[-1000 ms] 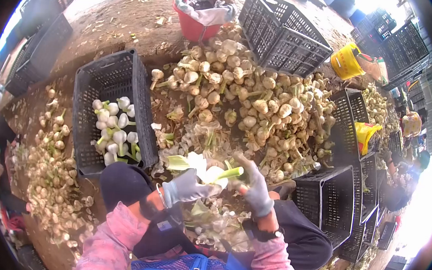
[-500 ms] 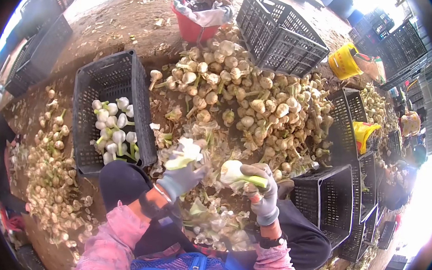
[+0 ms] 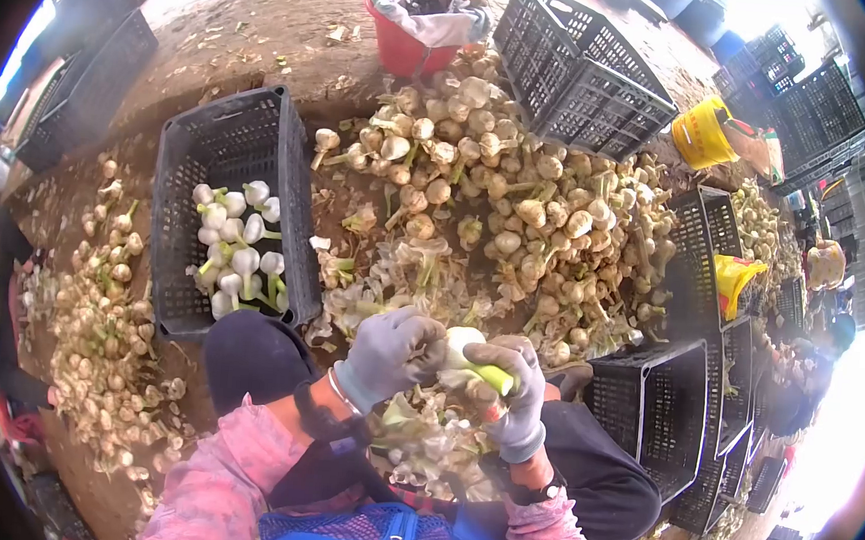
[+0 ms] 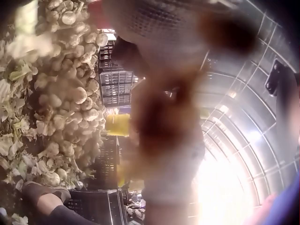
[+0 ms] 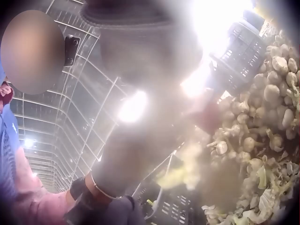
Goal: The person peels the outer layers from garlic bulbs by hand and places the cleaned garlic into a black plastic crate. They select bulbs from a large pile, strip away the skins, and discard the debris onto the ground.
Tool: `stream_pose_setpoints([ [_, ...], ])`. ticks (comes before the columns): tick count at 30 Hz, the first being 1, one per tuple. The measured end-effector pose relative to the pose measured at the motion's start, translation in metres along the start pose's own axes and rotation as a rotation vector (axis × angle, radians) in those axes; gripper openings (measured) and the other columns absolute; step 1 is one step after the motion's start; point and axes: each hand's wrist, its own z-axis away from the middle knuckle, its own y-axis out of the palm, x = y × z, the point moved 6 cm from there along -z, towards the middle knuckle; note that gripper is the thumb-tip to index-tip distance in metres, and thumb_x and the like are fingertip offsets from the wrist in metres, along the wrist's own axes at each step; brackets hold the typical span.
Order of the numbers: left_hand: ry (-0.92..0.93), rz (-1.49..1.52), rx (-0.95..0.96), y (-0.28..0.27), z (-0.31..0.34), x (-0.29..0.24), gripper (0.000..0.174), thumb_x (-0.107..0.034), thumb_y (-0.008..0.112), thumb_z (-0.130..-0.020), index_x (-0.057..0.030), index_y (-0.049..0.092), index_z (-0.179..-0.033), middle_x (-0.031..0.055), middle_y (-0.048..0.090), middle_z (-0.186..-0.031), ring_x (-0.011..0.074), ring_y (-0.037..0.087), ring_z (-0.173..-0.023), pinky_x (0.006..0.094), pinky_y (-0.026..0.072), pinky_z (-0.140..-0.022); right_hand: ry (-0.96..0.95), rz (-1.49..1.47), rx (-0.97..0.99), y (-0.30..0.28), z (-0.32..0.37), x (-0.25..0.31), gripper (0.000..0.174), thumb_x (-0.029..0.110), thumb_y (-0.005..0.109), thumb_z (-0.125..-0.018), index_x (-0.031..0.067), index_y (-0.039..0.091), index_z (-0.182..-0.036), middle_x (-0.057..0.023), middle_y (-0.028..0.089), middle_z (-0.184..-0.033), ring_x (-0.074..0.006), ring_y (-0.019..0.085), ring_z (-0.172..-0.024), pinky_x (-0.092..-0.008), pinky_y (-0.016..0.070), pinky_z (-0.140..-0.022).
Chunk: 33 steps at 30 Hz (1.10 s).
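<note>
In the head view my right hand [image 3: 516, 401], in a grey glove, grips a pale garlic bulb [image 3: 463, 344] with its thick cut green stem [image 3: 494, 378] poking out past the fingers. The gloved left hand [image 3: 391, 355] is at the bulb's other side, its curled fingertips pinching at the outer skin. Part of the bulb is hidden behind the fingers. Both hands are above a heap of stripped skins [image 3: 430, 445] between the legs. The wrist views are blurred close up and do not show the grip.
At the left, a black crate [image 3: 299, 221] contains white peeled garlic bulbs [image 3: 245, 260]. Ahead lies a large pile of unpeeled garlic [image 3: 556, 228]. Behind it stand a red bucket [image 3: 408, 50] and another black crate [image 3: 614, 112]. More crates [image 3: 659, 406] line the right, near a yellow bucket [image 3: 704, 134].
Half a second ago the left hand was apart from the bulb, with stripped skin in it; that skin has left it. The hand has come back right to the bulb, which the right hand still holds.
</note>
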Motion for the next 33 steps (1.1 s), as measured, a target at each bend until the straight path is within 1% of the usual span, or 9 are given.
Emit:
stream_pose_setpoints([
  [5,-0.212,0.152,-0.107,-0.002,0.001,0.019,0.005,0.000,0.065,-0.079,-0.0016,0.062,-0.083,0.0073,0.065,-0.071,0.0147,0.064,-0.061,0.0279,0.0515,-0.057,0.065,-0.019,-0.050,-0.004,0.003,0.000,0.025,0.014,0.075,-0.080,0.0031,0.069,-0.102,-0.0107,0.064,-0.095,-0.0269,0.061,-0.093,-0.0360,0.0490,-0.083],
  [7,-0.633,0.488,-0.098,0.002,0.011,0.053,0.007,-0.004,0.066,-0.081,0.0007,0.062,-0.080,0.0055,0.065,-0.070,0.0092,0.061,-0.063,0.0261,0.0490,-0.056,0.138,-0.285,-0.083,-0.004,0.011,-0.008,0.027,0.017,0.075,-0.082,0.0003,0.069,-0.102,-0.0105,0.065,-0.099,-0.0245,0.061,-0.098,-0.0353,0.0477,-0.087],
  [12,-0.397,-0.324,0.048,-0.007,0.002,0.056,0.009,-0.014,0.069,-0.079,-0.0066,0.066,-0.081,0.0107,0.067,-0.074,0.0214,0.066,-0.066,0.0341,0.0511,-0.061,0.316,-0.946,-0.139,0.000,0.025,-0.026,0.033,0.025,0.076,-0.086,0.0008,0.065,-0.106,-0.0127,0.062,-0.110,-0.0242,0.059,-0.104,-0.0376,0.0468,-0.093],
  [17,-0.544,-0.541,0.953,0.042,0.034,0.060,0.014,-0.023,0.067,-0.078,-0.0173,0.073,-0.089,0.0098,0.070,-0.084,0.0279,0.069,-0.081,0.0388,0.0530,-0.072,0.516,-1.298,-0.404,0.001,0.043,-0.076,0.051,0.026,0.079,-0.083,0.0030,0.054,-0.122,-0.0090,0.061,-0.117,-0.0221,0.060,-0.109,-0.0358,0.0503,-0.089],
  [22,-0.290,-0.166,1.468,0.070,0.078,0.018,0.030,-0.036,0.068,-0.078,-0.0142,0.072,-0.098,0.0138,0.071,-0.090,0.0340,0.068,-0.090,0.0440,0.0520,-0.078,0.609,-1.362,-0.704,-0.005,0.058,-0.130,0.047,0.020,0.075,-0.085,0.0033,0.055,-0.124,-0.0089,0.065,-0.113,-0.0208,0.063,-0.101,-0.0328,0.0535,-0.087],
  [26,-0.287,-0.447,1.581,0.083,0.077,0.033,0.028,-0.031,0.066,-0.080,-0.0136,0.070,-0.101,0.0147,0.070,-0.095,0.0358,0.068,-0.090,0.0453,0.0527,-0.079,0.615,-1.415,-0.582,0.030,0.025,-0.124,0.042,0.027,0.071,-0.086,0.0002,0.063,-0.118,-0.0180,0.065,-0.119,-0.0296,0.062,-0.114,-0.0417,0.0466,-0.106],
  [28,-0.284,-0.505,1.504,0.086,0.078,0.050,0.024,-0.031,0.066,-0.081,-0.0172,0.071,-0.100,0.0121,0.070,-0.092,0.0341,0.068,-0.090,0.0449,0.0531,-0.079,0.270,-1.372,-0.193,0.035,-0.031,-0.030,0.073,0.029,0.074,-0.085,-0.0007,0.042,-0.143,-0.0197,0.049,-0.140,-0.0261,0.056,-0.121,-0.0380,0.0459,-0.104],
  [29,-0.264,-0.519,1.447,0.084,0.076,0.053,0.022,-0.032,0.065,-0.082,-0.0183,0.072,-0.098,0.0113,0.069,-0.092,0.0334,0.067,-0.092,0.0448,0.0532,-0.079,0.409,-1.249,-0.055,0.034,-0.041,-0.020,0.077,0.025,0.074,-0.086,0.0031,0.035,-0.148,-0.0161,0.043,-0.146,-0.0269,0.054,-0.123,-0.0375,0.0460,-0.103],
  [33,-0.344,-0.580,1.311,0.069,0.056,0.048,0.027,-0.037,0.064,-0.085,-0.0141,0.072,-0.096,0.0109,0.068,-0.099,0.0319,0.066,-0.097,0.0440,0.0532,-0.080,0.598,-0.474,-0.052,-0.011,-0.006,-0.178,0.064,0.004,0.069,-0.081,0.0098,0.049,-0.141,-0.0105,0.052,-0.141,-0.0228,0.056,-0.121,-0.0361,0.0450,-0.102],
])
